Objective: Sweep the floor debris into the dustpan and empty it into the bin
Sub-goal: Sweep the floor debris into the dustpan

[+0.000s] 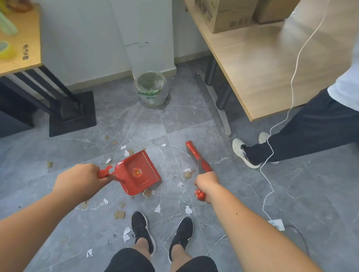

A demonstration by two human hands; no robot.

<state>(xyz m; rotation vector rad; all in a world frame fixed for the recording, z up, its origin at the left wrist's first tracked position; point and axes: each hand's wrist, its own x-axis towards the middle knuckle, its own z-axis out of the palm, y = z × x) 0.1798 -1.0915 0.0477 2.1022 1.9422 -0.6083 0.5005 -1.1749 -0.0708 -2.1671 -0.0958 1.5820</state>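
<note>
My left hand (79, 179) grips the handle of a red dustpan (138, 172), which hangs above the grey tiled floor with its tray looking empty. My right hand (206, 185) grips a red hand brush (197, 157) that points away from me, its head up and to the left. Scraps of white paper and brown cardboard debris (119, 215) lie scattered on the floor around the dustpan and near my black shoes. A small bin (151, 88) lined with a clear bag stands by the wall, beyond the dustpan.
A wooden table (261, 63) with cardboard boxes is at the right; another person (320, 126) stands beside it, a white cable (271, 145) trailing to a socket on the floor. A desk (19, 44) with a black base stands at the left.
</note>
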